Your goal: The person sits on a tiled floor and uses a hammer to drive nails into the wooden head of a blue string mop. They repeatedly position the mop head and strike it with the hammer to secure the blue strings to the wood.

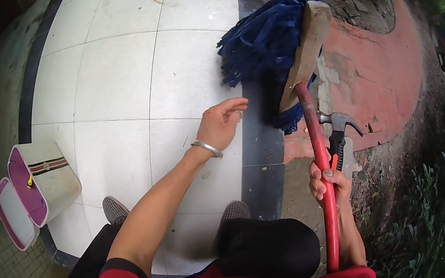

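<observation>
My right hand [330, 181] is wrapped round the red handle [313, 124] of a mop. At its upper end is a worn wooden block [309, 43] with blue cloth strips [268, 38], tilted over the dark floor border. Just behind the handle shows a claw hammer [339, 131] with a black and orange grip. Its lower end meets my right hand, and I cannot tell whether my fingers also hold it. My left hand [223, 126], a silver bangle at its wrist, hovers left of the mop head. Its fingers are loosely bent and apart, with nothing visible in them.
A cream bin [58, 182] with a pink inside stands at the left, its lid [15, 215] swung open, a small yellow item within. White tiles [108, 75] end at a dark border [262, 185]. Beyond lie broken red paving [376, 79], soil and plants [421, 218].
</observation>
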`<state>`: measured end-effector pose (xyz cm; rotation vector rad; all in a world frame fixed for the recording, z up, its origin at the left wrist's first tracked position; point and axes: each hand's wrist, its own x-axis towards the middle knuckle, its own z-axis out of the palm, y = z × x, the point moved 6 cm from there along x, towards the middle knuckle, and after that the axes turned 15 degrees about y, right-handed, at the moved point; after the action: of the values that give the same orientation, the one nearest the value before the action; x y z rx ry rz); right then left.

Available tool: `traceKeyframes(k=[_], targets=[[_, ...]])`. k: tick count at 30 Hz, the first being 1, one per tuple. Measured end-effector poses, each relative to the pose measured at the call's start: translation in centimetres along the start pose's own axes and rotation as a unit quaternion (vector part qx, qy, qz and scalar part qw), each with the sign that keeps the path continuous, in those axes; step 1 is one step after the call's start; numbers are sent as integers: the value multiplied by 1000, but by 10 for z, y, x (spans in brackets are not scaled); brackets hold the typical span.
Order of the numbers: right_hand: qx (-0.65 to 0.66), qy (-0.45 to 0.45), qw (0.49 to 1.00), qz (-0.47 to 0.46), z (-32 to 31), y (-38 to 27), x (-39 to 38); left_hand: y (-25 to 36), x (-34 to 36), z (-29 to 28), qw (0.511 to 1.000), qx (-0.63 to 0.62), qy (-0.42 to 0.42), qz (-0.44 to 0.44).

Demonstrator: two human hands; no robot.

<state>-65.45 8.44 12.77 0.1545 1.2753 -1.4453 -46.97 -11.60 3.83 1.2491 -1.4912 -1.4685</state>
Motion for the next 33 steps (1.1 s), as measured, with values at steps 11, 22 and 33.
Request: traceKeyframes(k=[11,22,33], targets=[[217,-274,932,99,53,-4,-59,90,44,54,943,140,190,234],[-266,-53,951,-149,24,-37,-44,173,53,5,847,439,-29,298],[-443,80,877,-165,-35,13,5,45,51,51,779,549,-168,254]])
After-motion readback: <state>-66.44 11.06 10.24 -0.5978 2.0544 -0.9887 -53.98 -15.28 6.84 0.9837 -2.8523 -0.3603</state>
